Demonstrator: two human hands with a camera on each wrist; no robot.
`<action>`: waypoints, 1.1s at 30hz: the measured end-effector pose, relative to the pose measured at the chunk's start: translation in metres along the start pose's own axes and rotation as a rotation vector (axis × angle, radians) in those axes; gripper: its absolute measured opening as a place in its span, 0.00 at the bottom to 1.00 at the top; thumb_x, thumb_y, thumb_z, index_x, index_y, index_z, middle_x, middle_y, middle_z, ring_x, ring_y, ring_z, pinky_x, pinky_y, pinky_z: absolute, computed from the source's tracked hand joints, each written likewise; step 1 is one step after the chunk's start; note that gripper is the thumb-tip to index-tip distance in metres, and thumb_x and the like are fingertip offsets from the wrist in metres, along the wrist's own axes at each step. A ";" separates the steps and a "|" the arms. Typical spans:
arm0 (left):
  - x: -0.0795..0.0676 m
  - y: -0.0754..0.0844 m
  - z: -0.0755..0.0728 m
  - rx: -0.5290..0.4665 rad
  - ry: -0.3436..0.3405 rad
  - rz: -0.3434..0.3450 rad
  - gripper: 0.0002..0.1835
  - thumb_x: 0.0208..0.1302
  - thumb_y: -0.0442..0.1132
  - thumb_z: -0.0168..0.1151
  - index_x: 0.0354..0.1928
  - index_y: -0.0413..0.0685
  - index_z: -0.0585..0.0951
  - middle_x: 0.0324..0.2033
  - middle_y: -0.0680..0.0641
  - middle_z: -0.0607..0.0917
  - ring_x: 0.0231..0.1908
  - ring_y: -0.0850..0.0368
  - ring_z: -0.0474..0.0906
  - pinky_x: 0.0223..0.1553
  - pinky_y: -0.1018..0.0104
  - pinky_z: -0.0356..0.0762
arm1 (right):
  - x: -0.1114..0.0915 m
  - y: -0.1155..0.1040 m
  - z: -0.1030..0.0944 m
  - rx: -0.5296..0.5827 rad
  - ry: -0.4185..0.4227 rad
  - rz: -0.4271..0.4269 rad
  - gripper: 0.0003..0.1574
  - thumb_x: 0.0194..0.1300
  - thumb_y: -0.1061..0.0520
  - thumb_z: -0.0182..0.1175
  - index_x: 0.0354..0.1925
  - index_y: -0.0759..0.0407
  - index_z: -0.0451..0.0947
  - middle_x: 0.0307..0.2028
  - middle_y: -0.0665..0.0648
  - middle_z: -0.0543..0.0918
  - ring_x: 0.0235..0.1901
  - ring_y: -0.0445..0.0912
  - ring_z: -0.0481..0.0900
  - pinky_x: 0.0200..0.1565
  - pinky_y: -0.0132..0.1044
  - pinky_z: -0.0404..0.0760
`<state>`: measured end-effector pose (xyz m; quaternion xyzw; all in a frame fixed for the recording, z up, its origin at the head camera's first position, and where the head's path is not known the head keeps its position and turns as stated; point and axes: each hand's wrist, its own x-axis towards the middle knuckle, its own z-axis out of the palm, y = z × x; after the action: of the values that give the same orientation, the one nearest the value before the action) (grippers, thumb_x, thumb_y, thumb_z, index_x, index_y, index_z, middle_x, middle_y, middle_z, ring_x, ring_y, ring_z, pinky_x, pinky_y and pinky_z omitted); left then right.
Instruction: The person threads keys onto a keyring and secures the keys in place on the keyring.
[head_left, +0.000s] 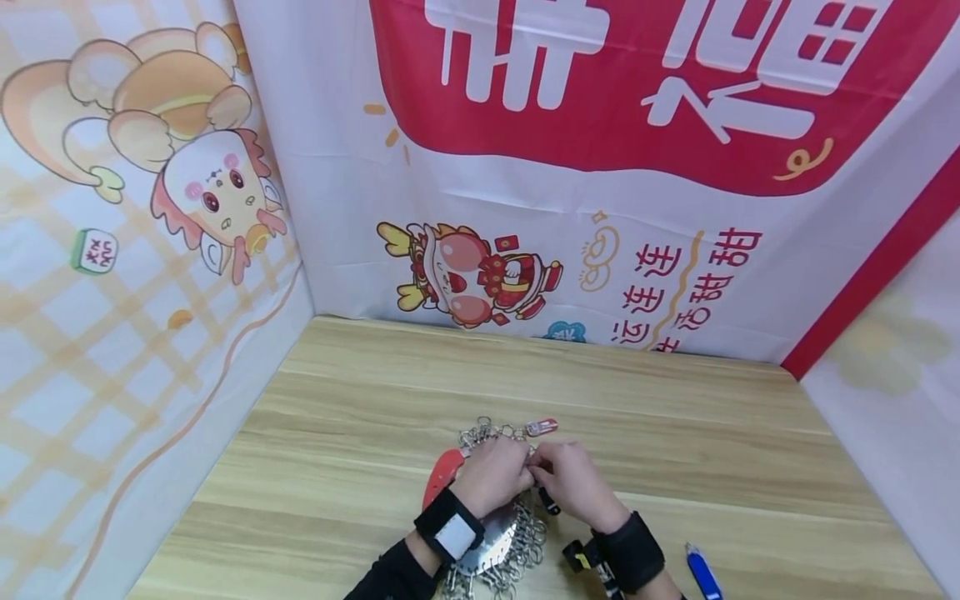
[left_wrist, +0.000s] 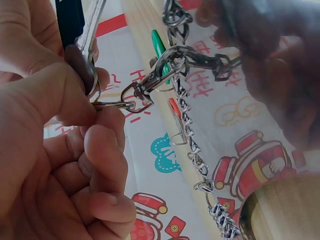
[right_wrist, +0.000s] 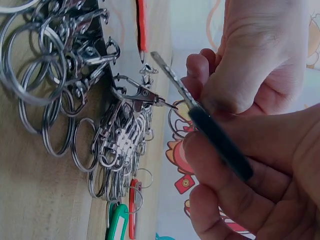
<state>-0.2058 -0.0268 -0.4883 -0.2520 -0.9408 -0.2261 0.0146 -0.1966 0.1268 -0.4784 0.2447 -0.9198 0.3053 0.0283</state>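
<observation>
Both hands meet over the right side of a shiny metal disc (head_left: 495, 542) fringed with swivel clasps and key rings. My left hand (head_left: 491, 475) pinches a key ring (left_wrist: 112, 104) between thumb and finger; the ring links to a swivel clasp (left_wrist: 152, 80). Beside it, my right hand (head_left: 573, 479) pinches a small black-handled tool (right_wrist: 220, 145) with a slim silver strip (right_wrist: 172, 77). That tool hangs at the ring, its handle and strip spread apart in the left wrist view. Fingers partly cover where ring and tool meet.
A red-and-silver piece (head_left: 542, 427) lies behind the disc on the wooden table (head_left: 360, 400). A blue piece (head_left: 702, 572) with a silver tip lies to the right. Green (right_wrist: 118, 221) and red pieces (right_wrist: 134, 207) hang on rings. Printed cloth (head_left: 330, 208) walls the back and sides.
</observation>
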 end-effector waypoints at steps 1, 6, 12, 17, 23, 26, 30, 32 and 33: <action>0.000 0.000 0.000 -0.002 0.000 0.001 0.10 0.57 0.41 0.63 0.21 0.53 0.74 0.13 0.58 0.69 0.14 0.65 0.64 0.18 0.73 0.61 | 0.000 0.000 0.000 0.001 0.003 0.004 0.07 0.55 0.66 0.65 0.27 0.56 0.80 0.23 0.45 0.80 0.22 0.33 0.73 0.25 0.28 0.74; 0.000 0.001 -0.004 -0.085 -0.051 -0.023 0.08 0.58 0.37 0.59 0.22 0.54 0.73 0.14 0.57 0.70 0.15 0.64 0.66 0.18 0.71 0.62 | 0.001 0.000 0.003 0.019 0.037 0.032 0.08 0.56 0.66 0.64 0.26 0.54 0.77 0.21 0.44 0.78 0.19 0.33 0.71 0.23 0.28 0.73; 0.000 -0.005 -0.007 -0.175 -0.137 -0.006 0.06 0.59 0.36 0.57 0.26 0.54 0.73 0.16 0.57 0.70 0.16 0.64 0.67 0.19 0.71 0.65 | 0.001 0.001 0.006 0.043 0.058 0.070 0.08 0.58 0.64 0.63 0.26 0.55 0.76 0.20 0.44 0.77 0.17 0.34 0.70 0.21 0.29 0.72; 0.001 -0.010 -0.007 -0.158 -0.140 0.020 0.11 0.64 0.37 0.56 0.23 0.53 0.71 0.17 0.57 0.70 0.19 0.64 0.67 0.22 0.71 0.66 | 0.001 0.002 0.006 0.061 0.052 0.090 0.08 0.59 0.64 0.62 0.26 0.55 0.75 0.21 0.45 0.76 0.18 0.34 0.69 0.21 0.29 0.71; 0.001 -0.009 -0.009 -0.116 -0.141 0.017 0.13 0.66 0.40 0.56 0.22 0.54 0.71 0.17 0.57 0.70 0.20 0.64 0.67 0.24 0.71 0.66 | 0.000 0.003 0.007 0.049 0.048 0.057 0.08 0.59 0.65 0.62 0.26 0.54 0.76 0.21 0.44 0.76 0.19 0.34 0.69 0.23 0.29 0.71; 0.001 -0.009 -0.009 -0.125 -0.141 0.003 0.14 0.66 0.41 0.57 0.21 0.54 0.70 0.17 0.57 0.70 0.19 0.64 0.67 0.23 0.71 0.66 | 0.000 0.003 0.006 0.039 0.035 0.041 0.09 0.59 0.66 0.61 0.26 0.55 0.75 0.21 0.44 0.75 0.20 0.34 0.69 0.22 0.29 0.71; 0.000 -0.007 -0.009 -0.158 -0.134 -0.021 0.15 0.65 0.41 0.57 0.19 0.54 0.70 0.15 0.58 0.70 0.17 0.65 0.67 0.21 0.71 0.65 | 0.000 0.002 0.004 0.053 0.016 0.051 0.07 0.60 0.67 0.60 0.27 0.57 0.76 0.23 0.49 0.78 0.19 0.35 0.69 0.22 0.29 0.70; -0.001 -0.006 -0.009 -0.165 -0.142 -0.018 0.15 0.64 0.41 0.58 0.19 0.54 0.70 0.14 0.58 0.70 0.16 0.65 0.67 0.21 0.71 0.65 | -0.001 0.002 0.002 0.065 0.016 0.067 0.06 0.61 0.66 0.60 0.28 0.58 0.77 0.23 0.50 0.78 0.19 0.35 0.69 0.22 0.30 0.70; -0.001 -0.006 -0.010 -0.167 -0.148 -0.012 0.14 0.64 0.40 0.58 0.19 0.54 0.70 0.14 0.58 0.70 0.16 0.65 0.67 0.21 0.71 0.65 | -0.001 0.002 0.002 0.071 0.018 0.074 0.06 0.61 0.66 0.60 0.28 0.58 0.77 0.23 0.50 0.78 0.19 0.35 0.69 0.21 0.30 0.70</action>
<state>-0.2086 -0.0362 -0.4819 -0.2625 -0.9188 -0.2845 -0.0772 -0.1966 0.1272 -0.4809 0.2086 -0.9165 0.3408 0.0166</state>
